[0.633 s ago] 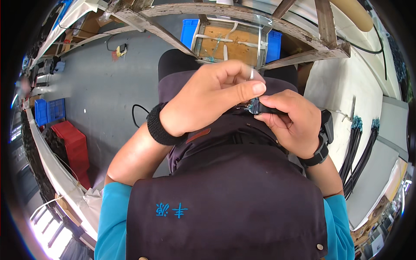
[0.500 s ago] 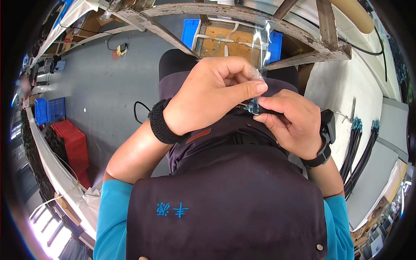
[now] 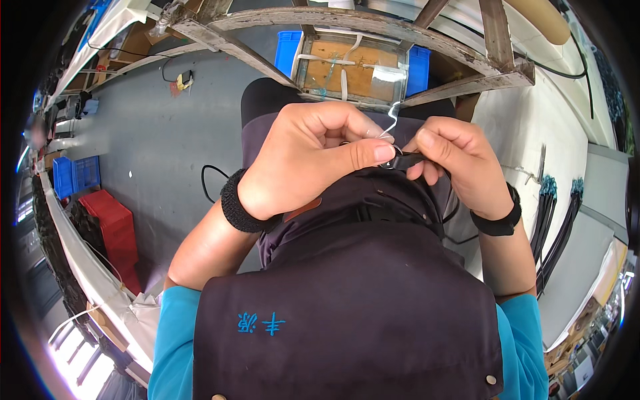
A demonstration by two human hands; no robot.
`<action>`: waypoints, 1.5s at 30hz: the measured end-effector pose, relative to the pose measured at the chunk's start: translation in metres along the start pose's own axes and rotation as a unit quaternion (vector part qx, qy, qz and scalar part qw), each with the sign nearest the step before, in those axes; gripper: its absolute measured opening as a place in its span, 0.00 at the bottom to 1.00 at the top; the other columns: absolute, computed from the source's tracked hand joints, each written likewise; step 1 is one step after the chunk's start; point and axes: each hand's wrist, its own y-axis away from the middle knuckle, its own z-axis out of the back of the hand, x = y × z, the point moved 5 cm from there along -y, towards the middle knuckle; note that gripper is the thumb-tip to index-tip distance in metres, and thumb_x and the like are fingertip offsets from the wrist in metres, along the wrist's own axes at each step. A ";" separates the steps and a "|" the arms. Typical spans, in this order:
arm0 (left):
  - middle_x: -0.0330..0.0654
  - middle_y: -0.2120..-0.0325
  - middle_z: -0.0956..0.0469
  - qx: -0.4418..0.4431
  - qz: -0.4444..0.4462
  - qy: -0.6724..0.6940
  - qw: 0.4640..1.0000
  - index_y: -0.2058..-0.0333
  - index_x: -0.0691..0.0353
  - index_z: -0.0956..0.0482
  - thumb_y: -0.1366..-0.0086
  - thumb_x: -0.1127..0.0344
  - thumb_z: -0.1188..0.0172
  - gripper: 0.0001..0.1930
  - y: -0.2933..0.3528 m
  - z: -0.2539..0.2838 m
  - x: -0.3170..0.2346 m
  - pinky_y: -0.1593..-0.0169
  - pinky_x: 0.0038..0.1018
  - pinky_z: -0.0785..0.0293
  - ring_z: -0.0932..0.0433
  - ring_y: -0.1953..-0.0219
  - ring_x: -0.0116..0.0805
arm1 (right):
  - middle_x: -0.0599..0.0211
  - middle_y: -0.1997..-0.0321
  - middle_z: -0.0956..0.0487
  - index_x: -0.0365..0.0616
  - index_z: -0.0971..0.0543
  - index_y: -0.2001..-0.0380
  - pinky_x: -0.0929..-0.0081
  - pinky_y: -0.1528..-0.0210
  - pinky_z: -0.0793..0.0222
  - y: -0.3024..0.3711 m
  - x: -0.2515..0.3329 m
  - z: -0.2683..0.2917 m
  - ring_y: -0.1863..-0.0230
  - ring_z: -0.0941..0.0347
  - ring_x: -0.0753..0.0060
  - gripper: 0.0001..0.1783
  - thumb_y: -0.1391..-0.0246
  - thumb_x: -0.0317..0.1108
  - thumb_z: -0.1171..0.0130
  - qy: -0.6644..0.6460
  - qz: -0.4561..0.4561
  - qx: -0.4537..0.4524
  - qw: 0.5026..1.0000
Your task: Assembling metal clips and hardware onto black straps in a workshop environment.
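Observation:
In front of my lap, a black strap with a shiny metal fitting at its end is between my hands. The thumb and forefinger of my left hand pinch together at the metal end, and a thin, clear plastic strip sticks up from beside those fingertips. Exactly what the left fingers grip is partly hidden behind the thumb. Closed around the strap, just right of the metal, is my right hand, its thumb on top and the other fingers curled beneath.
A worn wooden frame crosses beyond my knees, with a strapped wooden board and blue crates under it. Black straps with teal ends hang over a white surface at right. Red crates stand at left.
The clear plastic has come down and narrowed to a thin strip. Teal film around the metal end no longer shows there. My right hand has turned and shifted slightly, gripping the strap from above.

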 end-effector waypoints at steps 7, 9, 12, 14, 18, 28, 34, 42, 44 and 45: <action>0.42 0.68 0.20 0.005 0.036 0.041 0.998 0.67 0.67 0.23 0.40 0.73 0.39 0.04 -0.002 -0.005 0.004 0.57 0.21 0.26 0.23 0.64 0.24 | 0.50 0.54 0.26 0.35 0.27 0.51 0.65 0.48 0.35 0.020 -0.006 0.018 0.50 0.30 0.54 0.18 0.45 0.31 0.45 0.316 0.182 -0.240 0.900; 0.41 0.68 0.20 0.006 0.034 0.045 0.998 0.67 0.67 0.23 0.40 0.73 0.39 0.04 0.000 -0.007 0.003 0.57 0.21 0.26 0.23 0.65 0.24 | 0.50 0.53 0.27 0.36 0.29 0.50 0.66 0.48 0.35 0.029 0.017 0.002 0.50 0.30 0.54 0.21 0.47 0.31 0.42 0.295 0.245 -0.213 0.898; 0.41 0.68 0.20 -0.006 0.043 0.057 0.997 0.67 0.66 0.22 0.39 0.72 0.39 0.04 0.000 -0.009 0.006 0.57 0.20 0.27 0.24 0.65 0.24 | 0.56 0.57 0.25 0.38 0.29 0.53 0.71 0.58 0.30 0.027 0.029 -0.025 0.60 0.26 0.61 0.26 0.56 0.30 0.32 0.234 0.311 -0.161 0.907; 0.40 0.68 0.21 -0.003 0.036 0.065 0.997 0.66 0.66 0.22 0.37 0.69 0.41 0.06 0.000 -0.010 0.006 0.57 0.20 0.28 0.24 0.64 0.23 | 0.60 0.64 0.23 0.39 0.26 0.58 0.75 0.64 0.28 0.025 0.017 -0.024 0.67 0.25 0.64 0.20 0.55 0.29 0.33 0.267 0.309 -0.194 0.892; 0.39 0.68 0.21 -0.011 0.066 0.052 0.996 0.65 0.66 0.22 0.35 0.66 0.43 0.08 0.000 -0.006 0.008 0.57 0.21 0.28 0.24 0.64 0.23 | 0.62 0.69 0.22 0.39 0.24 0.62 0.77 0.68 0.28 0.024 0.016 -0.025 0.70 0.25 0.66 0.15 0.54 0.28 0.34 0.215 0.287 -0.200 0.912; 0.41 0.68 0.21 -0.026 0.018 0.017 0.999 0.64 0.67 0.21 0.36 0.67 0.42 0.08 -0.005 -0.002 0.003 0.58 0.22 0.27 0.24 0.65 0.25 | 0.62 0.75 0.25 0.39 0.23 0.66 0.76 0.75 0.34 0.020 0.023 -0.027 0.76 0.28 0.66 0.14 0.58 0.26 0.33 0.226 0.304 -0.143 0.914; 0.42 0.69 0.21 -0.025 0.013 0.031 0.999 0.65 0.67 0.21 0.36 0.68 0.42 0.08 -0.002 -0.001 0.001 0.58 0.22 0.27 0.24 0.66 0.26 | 0.62 0.77 0.27 0.39 0.24 0.67 0.74 0.76 0.37 0.021 0.026 -0.025 0.78 0.31 0.64 0.12 0.56 0.27 0.34 0.273 0.293 -0.128 0.907; 0.44 0.67 0.20 0.006 -0.043 0.007 0.999 0.64 0.69 0.21 0.38 0.70 0.41 0.08 0.001 0.000 -0.011 0.57 0.23 0.26 0.23 0.65 0.26 | 0.61 0.80 0.28 0.38 0.25 0.74 0.73 0.76 0.37 0.010 0.034 -0.011 0.80 0.33 0.63 0.07 0.46 0.30 0.43 0.226 0.239 -0.086 0.940; 0.44 0.67 0.20 -0.001 -0.032 0.009 0.999 0.62 0.70 0.21 0.39 0.73 0.40 0.08 0.004 -0.004 -0.010 0.56 0.23 0.26 0.23 0.64 0.26 | 0.60 0.82 0.30 0.37 0.27 0.77 0.73 0.76 0.38 0.002 0.023 -0.005 0.81 0.35 0.63 0.12 0.42 0.33 0.47 0.247 0.123 -0.065 0.959; 0.44 0.67 0.20 -0.002 -0.020 0.004 1.000 0.61 0.71 0.22 0.40 0.75 0.40 0.08 0.004 -0.004 -0.008 0.56 0.22 0.25 0.23 0.64 0.26 | 0.62 0.82 0.29 0.37 0.27 0.77 0.74 0.77 0.39 0.002 0.021 -0.005 0.82 0.37 0.67 0.14 0.41 0.34 0.47 0.235 0.116 -0.066 0.963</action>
